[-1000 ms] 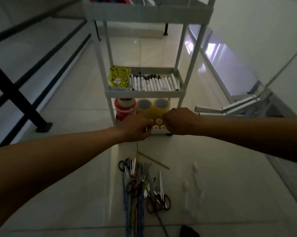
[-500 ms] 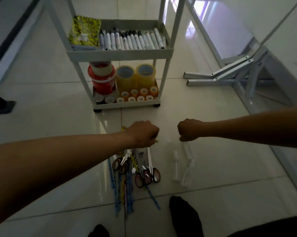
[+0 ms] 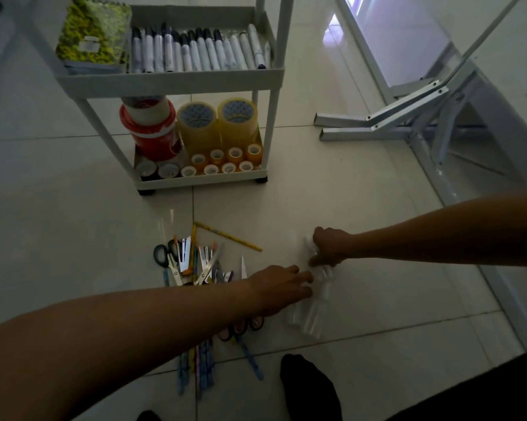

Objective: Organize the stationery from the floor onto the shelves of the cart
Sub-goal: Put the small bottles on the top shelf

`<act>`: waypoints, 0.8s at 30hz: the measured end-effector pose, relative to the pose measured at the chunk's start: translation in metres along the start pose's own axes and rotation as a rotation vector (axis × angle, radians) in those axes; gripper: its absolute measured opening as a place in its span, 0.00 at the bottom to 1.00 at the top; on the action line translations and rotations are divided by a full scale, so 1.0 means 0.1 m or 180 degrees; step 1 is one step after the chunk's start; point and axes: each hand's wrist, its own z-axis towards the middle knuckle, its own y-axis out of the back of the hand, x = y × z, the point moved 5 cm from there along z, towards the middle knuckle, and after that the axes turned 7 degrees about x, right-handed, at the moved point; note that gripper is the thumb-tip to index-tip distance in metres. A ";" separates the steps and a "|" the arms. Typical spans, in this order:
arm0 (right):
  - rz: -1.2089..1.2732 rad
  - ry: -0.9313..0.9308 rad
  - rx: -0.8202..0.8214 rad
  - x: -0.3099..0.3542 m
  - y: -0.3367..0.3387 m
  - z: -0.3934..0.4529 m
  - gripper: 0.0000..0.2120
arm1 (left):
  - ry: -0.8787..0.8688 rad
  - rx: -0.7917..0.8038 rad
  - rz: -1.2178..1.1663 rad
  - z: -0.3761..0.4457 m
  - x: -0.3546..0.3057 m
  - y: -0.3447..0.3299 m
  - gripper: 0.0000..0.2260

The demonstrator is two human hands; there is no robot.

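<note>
Pale glossy floor tiles [image 3: 377, 208] fill the view, with a white cart [image 3: 171, 82] standing on them as the landmark. Its middle shelf already holds a yellow-patterned notebook [image 3: 93, 34] and a row of markers [image 3: 195, 50]; its bottom shelf holds a red-and-white tape stack [image 3: 151, 129], two large tan tape rolls [image 3: 218, 120] and a line of small tape rolls [image 3: 222, 162]. By this showing a good part of the sorting looks done.

Still on the floor in front of the cart lie a heap of scissors [image 3: 192, 265], a yellow pencil [image 3: 227, 235] just nearer the cart, and blue pens [image 3: 201, 369] farther out. To the right of that heap, and farther from the cart, sits a bunch of clear plastic items [image 3: 312, 311], hard to identify.

Both arms reach down to that clear bunch. The right hand [image 3: 330, 246] is curled into a fist over its end nearest the cart, apparently gripping it. The left hand [image 3: 282, 287] stretches across the scissors, fingers extended and touching the clear plastic, not yet closed round it.

A folded metal frame [image 3: 408, 117] rests to the cart's right, and a dark-socked foot [image 3: 310, 387] shows at the bottom edge.
</note>
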 end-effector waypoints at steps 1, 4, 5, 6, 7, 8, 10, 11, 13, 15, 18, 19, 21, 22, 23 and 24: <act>0.0094 -0.0001 0.0025 0.01 -0.01 0.03 0.31 | 0.0094 -0.0011 0.0076 0.03 0.02 -0.03 0.18; 0.0217 -0.0004 0.0134 0.00 0.03 0.10 0.28 | 0.0195 -0.0214 0.0189 0.08 0.11 -0.01 0.14; 0.0243 0.0015 0.0148 -0.02 0.05 0.13 0.28 | 0.0198 -0.0237 0.0174 0.07 0.16 0.01 0.13; 0.0272 0.0033 0.0136 -0.05 0.08 0.14 0.28 | 0.0219 -0.0201 0.0173 0.07 0.21 0.03 0.12; 0.0294 0.0039 0.0106 -0.07 0.11 0.16 0.30 | 0.0273 -0.0151 0.0157 0.06 0.27 0.04 0.14; 0.0303 0.0028 0.0056 -0.11 0.14 0.17 0.30 | 0.0387 -0.0120 0.0071 0.05 0.32 0.05 0.17; 0.0274 -0.0021 -0.0004 -0.18 0.19 0.18 0.27 | 0.0792 -0.0188 -0.0424 0.03 0.40 0.04 0.20; 0.0268 -0.0032 0.0026 -0.21 0.20 0.17 0.23 | 0.1001 -0.0252 -0.0741 0.03 0.41 0.02 0.21; 0.0443 -0.0073 0.0224 -0.30 0.17 0.16 0.17 | 0.1268 -0.0355 -0.1232 0.07 0.39 0.00 0.21; 0.0721 -0.0139 0.0479 -0.38 0.12 0.10 0.13 | 0.1317 -0.0367 -0.1363 0.15 0.33 -0.02 0.24; 0.0982 -0.0247 0.0929 -0.48 -0.01 -0.07 0.13 | 0.1237 -0.0358 -0.1221 0.22 0.28 0.01 0.35; 0.1042 -0.0289 0.1071 -0.49 -0.06 -0.14 0.14 | 0.1262 -0.0389 -0.1192 0.22 0.29 0.03 0.37; 0.1192 -0.0353 0.1225 -0.51 -0.17 -0.24 0.16 | 0.1415 -0.0507 -0.1276 0.21 0.36 0.08 0.37; 0.1274 -0.0361 0.1260 -0.51 -0.22 -0.28 0.16 | 0.1499 -0.0531 -0.1352 0.21 0.42 0.10 0.34; 0.1347 -0.0362 0.1282 -0.51 -0.29 -0.30 0.17 | 0.1569 -0.0520 -0.1431 0.19 0.49 0.12 0.30; 0.1412 -0.0357 0.1282 -0.51 -0.36 -0.31 0.17 | 0.1614 -0.0493 -0.1532 0.18 0.56 0.14 0.27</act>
